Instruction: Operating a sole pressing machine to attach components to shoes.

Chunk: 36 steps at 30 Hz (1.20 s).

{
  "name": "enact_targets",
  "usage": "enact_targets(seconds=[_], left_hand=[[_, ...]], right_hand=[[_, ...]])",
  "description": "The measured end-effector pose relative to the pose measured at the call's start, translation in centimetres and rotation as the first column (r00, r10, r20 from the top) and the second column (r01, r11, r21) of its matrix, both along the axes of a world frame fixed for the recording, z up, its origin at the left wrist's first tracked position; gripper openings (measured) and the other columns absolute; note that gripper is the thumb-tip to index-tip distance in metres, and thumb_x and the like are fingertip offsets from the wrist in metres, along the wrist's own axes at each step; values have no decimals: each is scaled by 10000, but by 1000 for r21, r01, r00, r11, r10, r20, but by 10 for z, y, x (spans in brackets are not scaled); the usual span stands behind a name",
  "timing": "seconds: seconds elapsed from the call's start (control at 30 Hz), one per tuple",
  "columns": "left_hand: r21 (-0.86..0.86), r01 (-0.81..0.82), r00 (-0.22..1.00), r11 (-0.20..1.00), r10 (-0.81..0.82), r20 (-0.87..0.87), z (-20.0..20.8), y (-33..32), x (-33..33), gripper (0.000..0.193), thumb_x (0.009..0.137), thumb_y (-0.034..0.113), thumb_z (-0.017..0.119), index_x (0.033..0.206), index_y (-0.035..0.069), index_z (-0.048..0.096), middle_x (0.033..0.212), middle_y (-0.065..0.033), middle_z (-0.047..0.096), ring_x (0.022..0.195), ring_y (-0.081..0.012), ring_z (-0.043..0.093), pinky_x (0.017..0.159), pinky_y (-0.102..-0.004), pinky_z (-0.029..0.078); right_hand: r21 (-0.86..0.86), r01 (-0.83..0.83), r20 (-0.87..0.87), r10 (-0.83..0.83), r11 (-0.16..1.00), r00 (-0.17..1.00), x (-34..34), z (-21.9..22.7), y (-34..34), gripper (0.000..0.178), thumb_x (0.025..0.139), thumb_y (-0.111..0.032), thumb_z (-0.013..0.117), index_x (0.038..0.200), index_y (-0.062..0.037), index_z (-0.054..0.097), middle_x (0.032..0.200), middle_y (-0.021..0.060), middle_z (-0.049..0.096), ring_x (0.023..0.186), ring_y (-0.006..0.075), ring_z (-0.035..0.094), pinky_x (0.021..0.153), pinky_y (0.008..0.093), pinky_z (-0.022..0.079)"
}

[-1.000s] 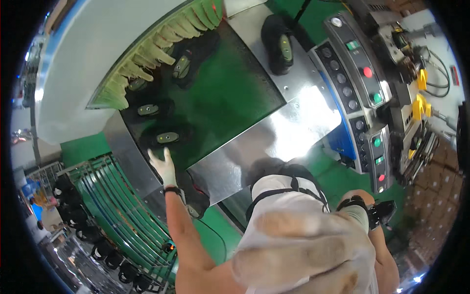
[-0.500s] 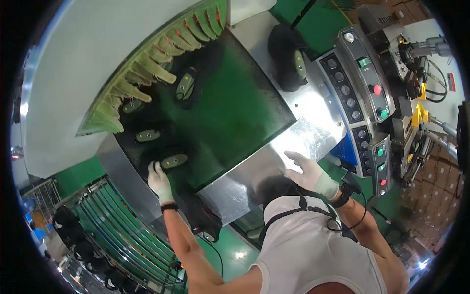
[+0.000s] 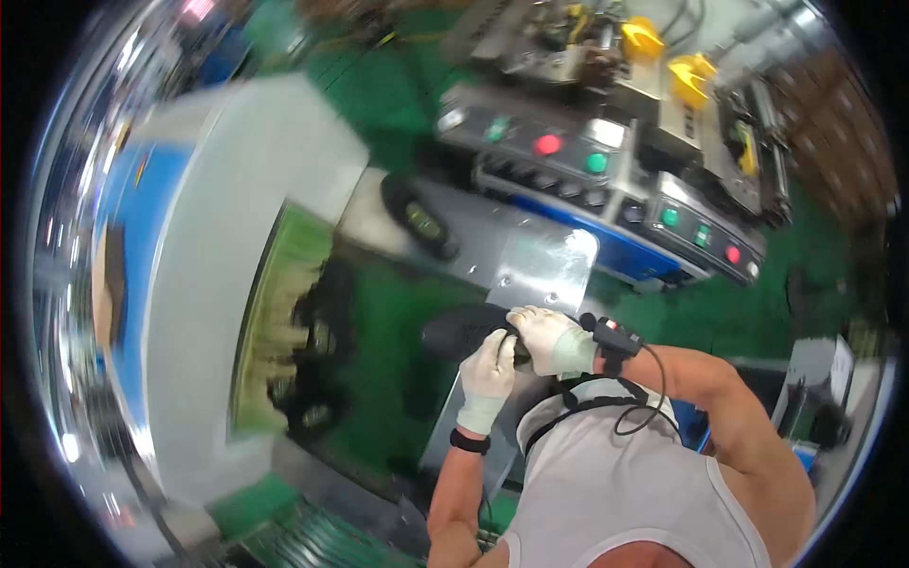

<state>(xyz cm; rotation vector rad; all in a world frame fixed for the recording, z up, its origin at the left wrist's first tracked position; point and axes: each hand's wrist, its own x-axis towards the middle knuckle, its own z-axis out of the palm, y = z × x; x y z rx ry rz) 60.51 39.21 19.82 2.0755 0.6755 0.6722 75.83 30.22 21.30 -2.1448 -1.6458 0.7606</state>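
Note:
A black shoe (image 3: 464,331) is between my two gloved hands, its rounded end pointing left over the green belt (image 3: 379,379). My left hand (image 3: 490,367) has its fingers pinched on the shoe's near side. My right hand (image 3: 547,339) closes over the other end, close to the left fingers. Both hands wear white gloves, and the fingers partly hide that end of the shoe. Another black shoe (image 3: 417,220), with a greenish shoe last in its opening, rests on the metal ledge beyond. Several dark shoes (image 3: 320,336) stand on the belt by the machine's mouth, blurred.
A pale machine housing (image 3: 208,312) with a green bristly curtain (image 3: 270,350) stands at the left. A shiny metal plate (image 3: 544,265) borders the belt. Beyond it are control panels (image 3: 540,147) with red and green buttons, and clamps with yellow parts (image 3: 696,78).
The view has swung to the right. My left hand has come away from the shoes on the belt to meet my right hand, and both now grip a black shoe.

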Motion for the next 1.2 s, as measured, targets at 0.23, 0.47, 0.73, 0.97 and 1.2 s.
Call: enact_targets(seconds=[0.23,0.47,0.73,0.97,1.2], left_hand=[[337,693,666,637,-745,37,138,-76,225,321,883,58,740,1196,37,674,965,-150,719,837,-303,714,714,-373,567],[173,715,654,677,-735,177,157,-130,408,508,935,52,687,1411,-26,529,1321,-174,615,1253,-285,591,1091,-395,450],[-224,779,615,586,-784,85,36,-216,701,725,990,303,681,1524,-71,366,1509,-239,495,1367,-321,507,1138,-386,402],[91,628,774,773,-632,25,-31,-234,833,323,1062,286,578,1152,-16,651,1015,-123,695,947,-212,643,905,-335,501],[242,580,774,777,-619,133,-10,-234,792,249,1055,218,576,1008,-7,671,841,-105,668,773,-182,580,770,-331,488]], right_hand=[[99,698,-509,-567,709,648,130,77,-167,648,778,-325,849,1264,5,574,1075,201,712,951,309,713,875,410,560],[76,992,-996,-47,101,81,165,73,-331,715,900,-135,684,1535,29,400,1521,124,508,1369,221,498,1170,382,381],[-138,934,-990,59,-328,-126,182,72,-408,802,844,-214,691,1532,63,387,1502,138,527,1357,251,519,1159,394,396],[-236,872,-959,-41,-430,-280,163,53,-439,841,804,-157,731,1542,26,372,1476,106,537,1312,243,548,1107,390,452],[-316,873,-941,6,-371,-338,201,50,-446,823,765,-138,800,1495,12,451,1430,66,567,1284,226,546,1110,399,431]])
